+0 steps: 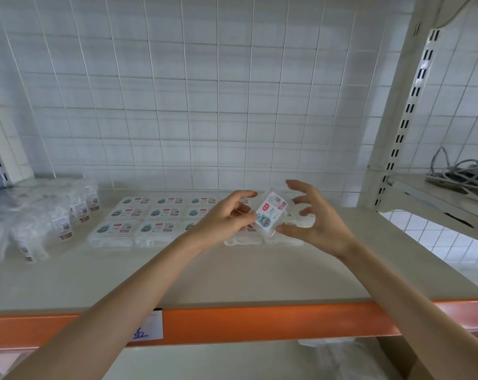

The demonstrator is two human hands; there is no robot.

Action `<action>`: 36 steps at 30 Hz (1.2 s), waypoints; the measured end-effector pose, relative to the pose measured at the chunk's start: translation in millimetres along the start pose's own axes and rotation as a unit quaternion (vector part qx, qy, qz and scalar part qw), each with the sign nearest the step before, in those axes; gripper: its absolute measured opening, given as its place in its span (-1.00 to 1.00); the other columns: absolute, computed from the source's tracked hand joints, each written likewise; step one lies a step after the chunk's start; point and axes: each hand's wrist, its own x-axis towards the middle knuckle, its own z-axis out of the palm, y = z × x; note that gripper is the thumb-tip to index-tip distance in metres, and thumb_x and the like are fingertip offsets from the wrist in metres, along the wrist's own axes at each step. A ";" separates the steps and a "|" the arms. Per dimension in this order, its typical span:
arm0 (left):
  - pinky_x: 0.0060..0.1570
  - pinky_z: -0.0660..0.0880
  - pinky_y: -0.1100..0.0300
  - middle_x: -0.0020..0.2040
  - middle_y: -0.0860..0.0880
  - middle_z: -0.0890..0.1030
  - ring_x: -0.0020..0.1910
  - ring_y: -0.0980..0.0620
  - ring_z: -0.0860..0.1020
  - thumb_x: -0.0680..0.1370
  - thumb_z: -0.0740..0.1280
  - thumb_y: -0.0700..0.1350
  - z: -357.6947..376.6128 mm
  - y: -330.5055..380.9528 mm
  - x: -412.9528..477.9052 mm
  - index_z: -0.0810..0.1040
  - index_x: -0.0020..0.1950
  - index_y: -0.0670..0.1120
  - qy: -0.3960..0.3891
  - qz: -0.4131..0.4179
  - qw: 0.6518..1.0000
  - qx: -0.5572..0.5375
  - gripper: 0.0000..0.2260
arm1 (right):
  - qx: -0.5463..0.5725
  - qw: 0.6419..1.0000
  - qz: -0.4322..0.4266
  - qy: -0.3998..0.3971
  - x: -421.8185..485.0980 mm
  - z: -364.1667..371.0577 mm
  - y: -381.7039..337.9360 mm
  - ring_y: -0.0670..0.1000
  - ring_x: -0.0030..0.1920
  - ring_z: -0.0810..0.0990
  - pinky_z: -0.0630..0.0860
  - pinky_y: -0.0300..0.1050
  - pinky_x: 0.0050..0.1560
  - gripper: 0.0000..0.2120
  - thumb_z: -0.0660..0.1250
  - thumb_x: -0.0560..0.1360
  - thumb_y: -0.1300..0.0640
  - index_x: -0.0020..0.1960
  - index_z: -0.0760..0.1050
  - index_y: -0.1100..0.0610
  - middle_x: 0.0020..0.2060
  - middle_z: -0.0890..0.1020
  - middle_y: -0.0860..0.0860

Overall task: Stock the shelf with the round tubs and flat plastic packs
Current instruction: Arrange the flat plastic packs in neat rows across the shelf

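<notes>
The left hand (226, 218) pinches a flat pack (272, 213) tilted above the shelf (232, 270), seemingly to extend the laid rows (139, 229) (tubs (40, 220) sit left), while the right hand (314, 223) spreads wide beside it.

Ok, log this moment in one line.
left hand: pinches flat pack, tilted, over shelf | right hand: spread beside it | laid packs: rows | round tubs: beside rows

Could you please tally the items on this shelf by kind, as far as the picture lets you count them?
Labelled flat packs lying on the shelf: 9
Held pack, pinched by the left hand: 1
Round tubs: wrapped, too blurred to count
Total counted: 10, with more packs partly hidden beneath the hands.
</notes>
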 end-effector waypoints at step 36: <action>0.51 0.02 -0.06 0.58 -0.05 0.10 0.54 -0.06 0.08 0.64 0.04 0.24 82.3 21.9 -34.6 0.09 0.57 -0.03 -0.068 0.037 0.844 0.530 -0.42 | -0.153 0.981 0.119 -0.031 -40.6 -67.9 46.1 -0.10 0.19 0.47 0.42 -0.07 0.21 -0.62 0.55 0.31 -0.20 0.07 0.52 -0.24 0.13 0.55 -0.17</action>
